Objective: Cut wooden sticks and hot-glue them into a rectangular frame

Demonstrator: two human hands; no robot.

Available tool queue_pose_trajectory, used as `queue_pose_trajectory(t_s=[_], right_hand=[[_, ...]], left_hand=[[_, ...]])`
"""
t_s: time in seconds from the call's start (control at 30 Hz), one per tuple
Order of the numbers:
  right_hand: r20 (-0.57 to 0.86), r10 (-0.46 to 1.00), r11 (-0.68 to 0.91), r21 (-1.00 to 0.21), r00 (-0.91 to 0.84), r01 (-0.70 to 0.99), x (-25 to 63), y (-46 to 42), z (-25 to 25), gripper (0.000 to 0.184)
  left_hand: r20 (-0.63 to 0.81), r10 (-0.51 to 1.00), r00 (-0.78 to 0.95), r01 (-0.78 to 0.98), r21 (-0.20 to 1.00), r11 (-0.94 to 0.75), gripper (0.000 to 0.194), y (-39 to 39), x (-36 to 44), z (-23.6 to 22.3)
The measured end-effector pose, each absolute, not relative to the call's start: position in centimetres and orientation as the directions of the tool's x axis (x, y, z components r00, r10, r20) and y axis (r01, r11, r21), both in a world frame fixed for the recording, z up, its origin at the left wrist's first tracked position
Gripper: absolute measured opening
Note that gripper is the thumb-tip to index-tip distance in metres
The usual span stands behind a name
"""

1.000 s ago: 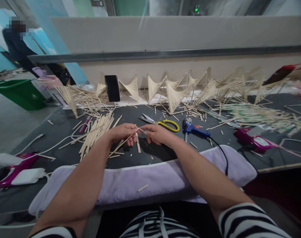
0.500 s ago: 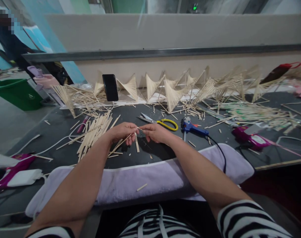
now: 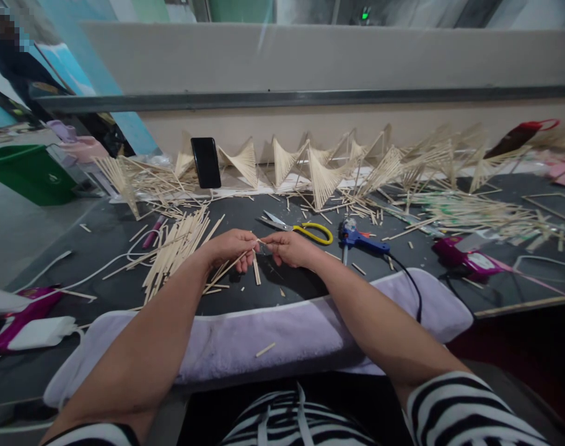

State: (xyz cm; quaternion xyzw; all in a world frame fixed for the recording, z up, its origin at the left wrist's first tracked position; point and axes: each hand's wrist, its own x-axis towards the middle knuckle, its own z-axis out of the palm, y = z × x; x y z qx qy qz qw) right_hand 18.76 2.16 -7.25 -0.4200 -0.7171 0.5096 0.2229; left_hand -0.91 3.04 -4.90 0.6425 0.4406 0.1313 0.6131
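Over the dark tabletop my left hand is closed, its fingers pinching a thin wooden stick that slants down to the left. My right hand meets it fingertip to fingertip, its thumb and index finger pinched at the stick's upper end. Just what lies between those fingertips is too small to make out clearly. Below the hands lie a few short sticks. A pile of loose wooden sticks lies left of my left hand. Yellow-handled scissors rest beyond my right hand, with a blue glue gun to their right.
Twisted stick models line the back, beside a leaning phone. Magenta power strips with cables sit at both sides. A lilac cushion covers the front edge. A person stands far left, near a green bin.
My hands keep the same pinched pose around the stick. The whole view has shifted very slightly, and the person at the far left has changed posture a little.
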Motion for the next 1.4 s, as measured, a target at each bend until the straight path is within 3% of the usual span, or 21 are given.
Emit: queue_pose_trajectory(t_s=[1.4], right_hand=[[-0.132,0.833,0.109,-0.913,-0.538,0.393,18.74,2.15,-7.34,0.033]], left_hand=[[-0.392,0.725,0.566,0.438,0.888,0.138,0.033,2.93,-0.68,-4.9]])
